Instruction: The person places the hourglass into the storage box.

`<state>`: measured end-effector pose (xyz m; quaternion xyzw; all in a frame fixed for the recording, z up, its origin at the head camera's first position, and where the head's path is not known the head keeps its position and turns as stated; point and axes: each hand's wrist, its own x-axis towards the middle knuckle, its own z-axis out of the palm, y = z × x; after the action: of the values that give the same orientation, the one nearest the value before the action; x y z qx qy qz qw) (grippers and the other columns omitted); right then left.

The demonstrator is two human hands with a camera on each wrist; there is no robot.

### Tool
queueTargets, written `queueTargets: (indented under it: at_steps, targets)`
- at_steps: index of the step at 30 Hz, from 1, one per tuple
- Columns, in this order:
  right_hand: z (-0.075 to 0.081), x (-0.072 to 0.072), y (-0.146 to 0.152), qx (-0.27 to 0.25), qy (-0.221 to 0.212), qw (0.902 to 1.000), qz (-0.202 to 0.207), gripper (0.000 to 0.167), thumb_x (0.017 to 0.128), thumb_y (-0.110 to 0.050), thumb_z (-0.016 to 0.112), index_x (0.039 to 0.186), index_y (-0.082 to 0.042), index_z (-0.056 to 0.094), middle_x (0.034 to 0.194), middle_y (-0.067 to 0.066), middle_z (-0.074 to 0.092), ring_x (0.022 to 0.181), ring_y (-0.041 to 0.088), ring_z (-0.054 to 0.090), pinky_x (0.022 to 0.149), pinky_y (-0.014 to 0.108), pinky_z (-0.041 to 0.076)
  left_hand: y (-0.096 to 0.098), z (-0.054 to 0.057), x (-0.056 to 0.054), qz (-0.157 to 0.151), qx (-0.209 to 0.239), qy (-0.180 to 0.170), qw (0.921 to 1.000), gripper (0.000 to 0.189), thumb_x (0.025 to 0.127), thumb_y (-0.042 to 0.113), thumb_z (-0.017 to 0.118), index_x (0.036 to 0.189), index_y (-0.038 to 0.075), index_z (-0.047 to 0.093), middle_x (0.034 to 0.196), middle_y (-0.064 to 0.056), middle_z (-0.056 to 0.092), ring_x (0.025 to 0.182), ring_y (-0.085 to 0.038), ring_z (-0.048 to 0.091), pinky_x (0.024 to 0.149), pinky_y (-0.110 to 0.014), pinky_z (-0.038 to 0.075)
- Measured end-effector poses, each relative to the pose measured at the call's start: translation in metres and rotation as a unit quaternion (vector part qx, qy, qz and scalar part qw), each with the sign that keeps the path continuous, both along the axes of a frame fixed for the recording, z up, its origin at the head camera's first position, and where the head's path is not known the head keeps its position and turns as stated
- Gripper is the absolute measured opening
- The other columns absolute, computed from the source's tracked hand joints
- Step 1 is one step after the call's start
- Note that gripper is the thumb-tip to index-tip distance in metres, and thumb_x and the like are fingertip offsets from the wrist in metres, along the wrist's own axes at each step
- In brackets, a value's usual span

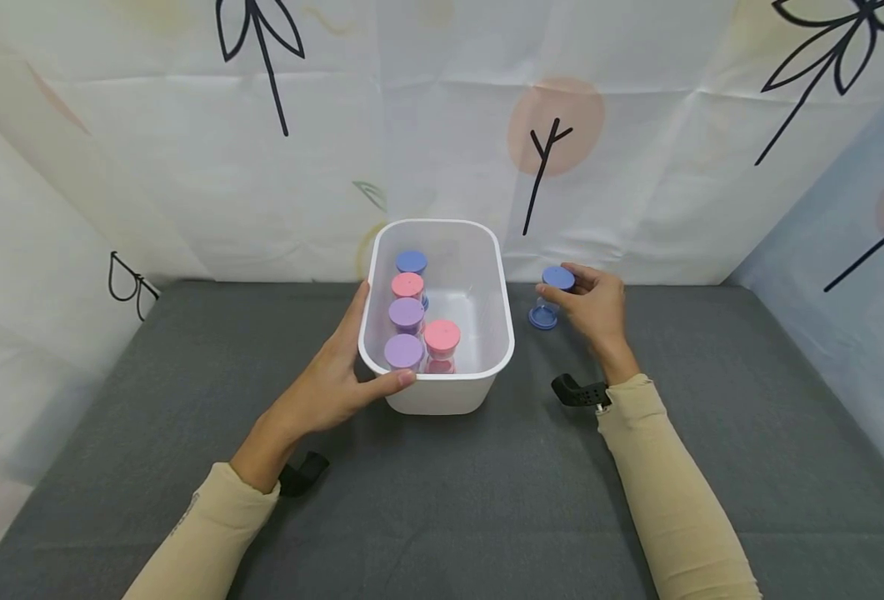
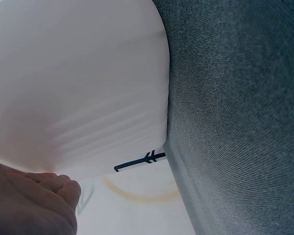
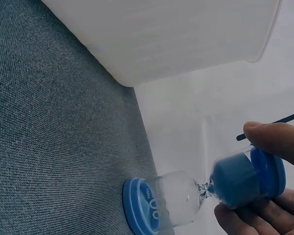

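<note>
My right hand [image 1: 595, 308] pinches the upper cap of a blue hourglass [image 3: 179, 198], right of the white bin [image 1: 442, 396]. Blue sand fills the bulb nearest the hand; the other bulb looks mostly clear. Its lower cap is at the grey cloth, and I cannot tell whether it touches. My left hand [image 1: 329, 379] rests against the bin's near left corner, fingers straight along the left side and thumb across the front rim. Inside, along the left wall, stand a blue-capped hourglass [image 1: 411, 262], a pink one [image 1: 407, 286] and two purple ones [image 1: 404, 352]. Another pink hourglass [image 1: 442, 337] stands beside them.
A grey cloth [image 1: 449, 508] covers the table. Behind it hangs a white printed sheet [image 1: 442, 142], close to the bin's far end. More sheet [image 1: 846, 275] closes off the right side, and the left side is draped too.
</note>
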<state>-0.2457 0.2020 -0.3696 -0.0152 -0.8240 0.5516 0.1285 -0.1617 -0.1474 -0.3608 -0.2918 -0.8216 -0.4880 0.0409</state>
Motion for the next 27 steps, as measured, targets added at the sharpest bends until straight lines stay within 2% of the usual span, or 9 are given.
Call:
queueTargets:
  at_steps: [5,10,12,16,19,21,22,27]
  targets:
    - [-0.005,-0.002,0.001,-0.002,0.000,1.0000,0.008,0.057,0.084,-0.019,0.085,0.132,0.003,0.065,0.121,0.021,0.069,0.103,0.017,0.068,0.080,0.019,0.052,0.001,0.006,0.005,0.005,-0.004,-0.014,0.9999,0.113,0.087,0.027,0.079,0.163,0.029,-0.005,0.168,0.010,0.005,0.150,-0.025,0.023,0.115,-0.059,0.022]
    - [-0.003,0.000,0.000,-0.021,0.004,0.9997,0.015,0.054,0.084,-0.019,0.086,0.129,0.004,0.067,0.115,0.022,0.070,0.089,0.005,0.066,0.075,0.017,0.052,0.007,0.027,0.017,0.000,0.003,-0.026,0.9997,0.111,0.087,0.017,0.077,0.164,0.016,-0.003,0.168,0.000,0.008,0.149,-0.032,0.023,0.115,-0.060,0.020]
    - [0.002,0.001,0.000,-0.035,0.008,0.9992,0.016,0.053,0.084,-0.019,0.086,0.128,0.004,0.067,0.113,0.019,0.070,0.089,0.004,0.066,0.076,0.018,0.052,0.009,0.032,0.020,0.000,0.000,-0.029,0.9996,0.110,0.088,0.018,0.077,0.164,0.014,-0.003,0.168,-0.002,0.009,0.148,-0.033,0.024,0.115,-0.060,0.021]
    - [0.016,0.007,-0.001,-0.080,0.027,0.9963,0.016,0.052,0.084,-0.013,0.085,0.129,0.005,0.066,0.105,0.006,0.071,0.092,0.006,0.068,0.080,0.019,0.052,0.009,0.034,0.021,0.000,-0.002,-0.031,0.9995,0.110,0.088,0.018,0.077,0.164,0.014,-0.003,0.168,-0.002,0.009,0.148,-0.033,0.024,0.115,-0.061,0.021]
    - [0.030,0.012,0.000,-0.134,0.059,0.9892,0.012,0.051,0.082,-0.006,0.085,0.127,0.008,0.066,0.099,0.000,0.072,0.091,0.009,0.069,0.081,0.019,0.053,0.009,0.033,0.020,-0.004,0.002,-0.028,0.9996,0.110,0.088,0.017,0.077,0.164,0.015,-0.002,0.168,0.000,0.008,0.149,-0.032,0.023,0.115,-0.060,0.020]
    - [0.040,0.017,0.000,-0.176,0.090,0.9801,0.014,0.049,0.080,-0.002,0.085,0.124,0.008,0.067,0.098,0.001,0.072,0.091,0.011,0.070,0.082,0.019,0.053,0.009,0.033,0.020,-0.004,0.003,-0.028,0.9996,0.110,0.088,0.017,0.077,0.164,0.015,-0.002,0.168,0.000,0.008,0.149,-0.031,0.022,0.116,-0.060,0.020]
    - [0.044,0.019,0.000,-0.204,0.111,0.9724,0.018,0.046,0.080,0.001,0.084,0.123,0.009,0.068,0.098,0.003,0.073,0.091,0.014,0.070,0.082,0.021,0.054,0.009,0.033,0.020,-0.004,0.003,-0.029,0.9996,0.110,0.088,0.016,0.077,0.164,0.015,-0.003,0.168,0.000,0.007,0.150,-0.031,0.022,0.116,-0.059,0.020]
    - [0.063,0.027,-0.001,-0.308,0.220,0.9233,0.066,0.039,0.080,0.013,0.079,0.117,0.015,0.068,0.100,0.017,0.075,0.093,0.025,0.072,0.082,0.028,0.056,0.009,0.034,0.021,0.002,0.000,-0.036,0.9994,0.110,0.088,0.016,0.077,0.164,0.013,-0.003,0.168,-0.001,0.008,0.150,-0.032,0.022,0.116,-0.059,0.020]
